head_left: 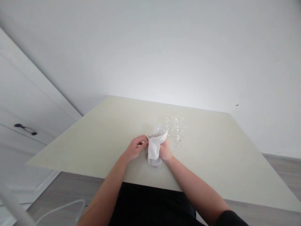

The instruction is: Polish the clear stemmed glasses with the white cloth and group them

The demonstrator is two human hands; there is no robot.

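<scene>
A small white cloth piece [154,148], which looks like a sock, is between my two hands over the front middle of the table. My left hand [135,147] is at its left edge, thumb and fingers pinching there. My right hand [165,151] grips it from the right, its fingers hidden behind the fabric. A clear, shiny plastic piece [159,129] shows above the cloth; whether it sits inside is unclear. Just beyond my right hand lies a loose group of small clear plastic pieces [175,128], too see-through to name.
The pale table [207,169] reaches back to a white wall [164,56]. At the left stands a white cabinet [28,94] with a dark handle [25,129]. A white cable [61,207] hangs below the table's left front edge.
</scene>
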